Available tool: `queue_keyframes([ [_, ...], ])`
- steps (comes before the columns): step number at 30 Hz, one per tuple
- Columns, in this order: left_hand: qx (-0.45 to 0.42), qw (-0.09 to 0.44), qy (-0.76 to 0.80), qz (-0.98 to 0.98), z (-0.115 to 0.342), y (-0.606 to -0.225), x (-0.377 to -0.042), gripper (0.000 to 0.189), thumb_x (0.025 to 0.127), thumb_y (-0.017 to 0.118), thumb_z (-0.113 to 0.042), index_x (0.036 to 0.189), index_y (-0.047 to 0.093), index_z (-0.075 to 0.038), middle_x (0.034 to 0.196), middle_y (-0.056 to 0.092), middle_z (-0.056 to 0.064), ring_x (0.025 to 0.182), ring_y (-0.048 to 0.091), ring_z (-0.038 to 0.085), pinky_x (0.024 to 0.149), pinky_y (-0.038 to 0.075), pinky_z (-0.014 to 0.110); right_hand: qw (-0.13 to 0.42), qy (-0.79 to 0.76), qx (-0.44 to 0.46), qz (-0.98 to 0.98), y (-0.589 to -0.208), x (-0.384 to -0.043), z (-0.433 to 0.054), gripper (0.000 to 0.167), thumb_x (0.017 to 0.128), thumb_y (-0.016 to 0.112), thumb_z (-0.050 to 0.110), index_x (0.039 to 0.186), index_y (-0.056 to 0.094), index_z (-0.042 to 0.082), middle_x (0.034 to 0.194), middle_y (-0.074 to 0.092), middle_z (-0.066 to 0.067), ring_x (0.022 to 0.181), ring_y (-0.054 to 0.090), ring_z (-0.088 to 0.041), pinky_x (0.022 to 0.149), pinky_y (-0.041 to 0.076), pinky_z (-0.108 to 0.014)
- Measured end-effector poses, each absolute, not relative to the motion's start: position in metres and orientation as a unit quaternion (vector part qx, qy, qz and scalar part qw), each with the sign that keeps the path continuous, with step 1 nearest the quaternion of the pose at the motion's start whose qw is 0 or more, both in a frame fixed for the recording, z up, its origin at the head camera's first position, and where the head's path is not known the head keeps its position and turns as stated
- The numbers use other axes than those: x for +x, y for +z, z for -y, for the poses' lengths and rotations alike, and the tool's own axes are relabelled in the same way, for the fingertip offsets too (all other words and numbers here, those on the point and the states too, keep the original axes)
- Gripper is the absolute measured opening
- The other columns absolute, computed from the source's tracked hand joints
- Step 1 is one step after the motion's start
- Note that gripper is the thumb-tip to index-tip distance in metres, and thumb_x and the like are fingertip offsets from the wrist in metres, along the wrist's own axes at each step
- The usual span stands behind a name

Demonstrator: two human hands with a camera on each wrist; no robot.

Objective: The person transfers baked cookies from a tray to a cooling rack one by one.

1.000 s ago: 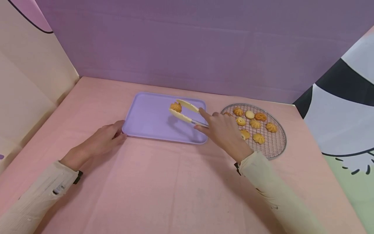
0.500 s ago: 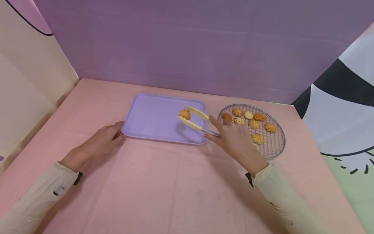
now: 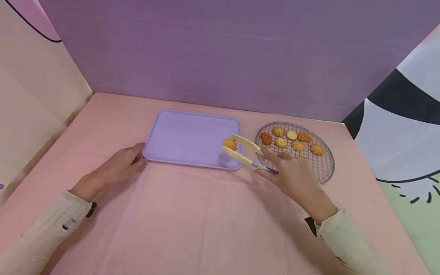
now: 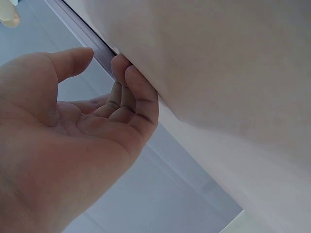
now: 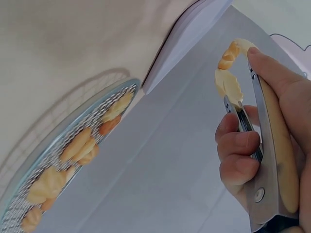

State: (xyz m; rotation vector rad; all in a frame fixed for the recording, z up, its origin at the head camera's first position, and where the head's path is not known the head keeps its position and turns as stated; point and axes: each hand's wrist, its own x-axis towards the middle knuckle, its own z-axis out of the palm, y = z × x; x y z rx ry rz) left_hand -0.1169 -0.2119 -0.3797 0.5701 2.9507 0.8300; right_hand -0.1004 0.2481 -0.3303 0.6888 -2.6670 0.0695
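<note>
My right hand (image 3: 295,179) grips a pair of tongs (image 3: 245,152) with cream scalloped tips and a metal shaft. Between the tips sits a golden ridged cookie (image 3: 229,144), above the right part of a lilac tray (image 3: 185,137). In the right wrist view, my fingers (image 5: 238,145) wrap one arm of the tongs (image 5: 267,141), and the cookie (image 5: 228,57) shows at the tips. My left hand (image 3: 120,164) holds the tray's near left corner. In the left wrist view, the thumb and curled fingers (image 4: 141,97) are at the tray's rim (image 4: 92,39).
To the right of the tray, a round wire rack (image 3: 319,173) bears several cookies of mixed shapes, partly hidden by my right hand. A pink cloth (image 3: 192,221) covers the table. A purple panel (image 3: 213,57) stands behind it, with printed panels at both sides.
My right hand has moved right and toward me with the tongs and the cookie between their tips, from over the tray's middle to its right side. The left hand has stayed at the corner.
</note>
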Motion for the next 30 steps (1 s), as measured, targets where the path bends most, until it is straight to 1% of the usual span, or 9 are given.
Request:
queue_keyframes([
  [3,0.185,0.008,0.261,-0.947,0.212,-0.38,-0.117,0.036,0.098,0.061,-0.013,0.128,0.049,0.005,0.079,0.05,0.004,0.073,0.049,0.018,0.065,0.04,0.034,0.209,0.035,0.255,0.943,-0.332,-0.096,-0.257,0.067,0.08,0.079,0.048,0.136,0.062,0.017,0.065,0.058,-0.007,0.044,0.03,-0.014,0.042,0.025,-0.027],
  [5,0.187,0.005,0.259,-0.948,0.213,-0.38,-0.117,0.037,0.098,0.061,-0.013,0.128,0.048,0.006,0.079,0.05,0.003,0.073,0.049,0.018,0.065,0.04,0.034,0.216,0.039,0.258,0.941,-0.334,-0.093,-0.263,0.066,0.079,0.08,0.046,0.135,0.063,0.017,0.062,0.054,-0.005,0.045,0.031,-0.014,0.042,0.025,-0.026],
  [8,0.186,0.005,0.258,-0.948,0.213,-0.38,-0.117,0.034,0.098,0.061,-0.012,0.126,0.05,0.004,0.078,0.049,0.003,0.072,0.048,0.018,0.065,0.04,0.034,0.224,0.038,0.259,0.939,-0.336,-0.089,-0.272,0.064,0.079,0.08,0.045,0.134,0.065,0.015,0.06,0.05,-0.004,0.045,0.029,-0.013,0.042,0.024,-0.026],
  [11,0.188,0.004,0.26,-0.947,0.213,-0.382,-0.118,0.033,0.098,0.061,-0.013,0.125,0.05,0.004,0.078,0.05,0.003,0.072,0.048,0.017,0.064,0.04,0.033,0.223,0.035,0.25,0.942,-0.338,-0.083,-0.281,0.064,0.079,0.08,0.046,0.133,0.065,0.014,0.056,0.043,0.0,0.045,0.026,-0.012,0.042,0.021,-0.026],
  [15,0.185,0.002,0.26,-0.948,0.213,-0.382,-0.118,0.034,0.098,0.061,-0.013,0.126,0.05,0.005,0.078,0.05,0.003,0.072,0.049,0.017,0.064,0.041,0.033,0.205,0.035,0.223,0.952,-0.34,-0.076,-0.29,0.067,0.079,0.08,0.046,0.136,0.062,0.016,0.053,0.035,0.004,0.045,0.025,-0.011,0.041,0.02,-0.026],
  [22,0.18,0.005,0.259,-0.949,0.21,-0.381,-0.117,0.034,0.098,0.06,-0.012,0.126,0.05,0.004,0.079,0.051,0.004,0.073,0.049,0.019,0.065,0.041,0.035,0.193,0.043,0.172,0.965,-0.345,-0.063,-0.306,0.065,0.08,0.079,0.048,0.132,0.065,0.01,0.056,0.037,0.002,0.046,0.028,-0.012,0.042,0.023,-0.027],
  [25,0.176,0.01,0.258,-0.95,0.21,-0.381,-0.117,0.04,0.098,0.06,-0.013,0.131,0.048,0.006,0.081,0.052,0.005,0.076,0.05,0.02,0.067,0.042,0.036,0.189,0.046,0.155,0.969,-0.345,-0.057,-0.312,0.065,0.08,0.079,0.048,0.131,0.066,0.009,0.056,0.037,0.002,0.048,0.03,-0.013,0.043,0.023,-0.027],
  [29,0.174,0.014,0.254,-0.951,0.209,-0.38,-0.116,0.046,0.099,0.06,-0.013,0.136,0.044,0.008,0.082,0.052,0.006,0.077,0.051,0.02,0.068,0.042,0.037,0.208,0.056,0.143,0.966,-0.343,-0.05,-0.323,0.066,0.078,0.081,0.047,0.129,0.067,0.008,0.058,0.039,0.003,0.049,0.03,-0.012,0.044,0.022,-0.027],
  [30,0.175,0.013,0.253,-0.951,0.209,-0.38,-0.116,0.044,0.099,0.06,-0.013,0.134,0.045,0.008,0.082,0.052,0.005,0.076,0.051,0.02,0.068,0.042,0.036,0.217,0.057,0.141,0.964,-0.343,-0.049,-0.326,0.066,0.077,0.082,0.046,0.128,0.067,0.008,0.058,0.039,0.003,0.049,0.03,-0.011,0.043,0.022,-0.027],
])
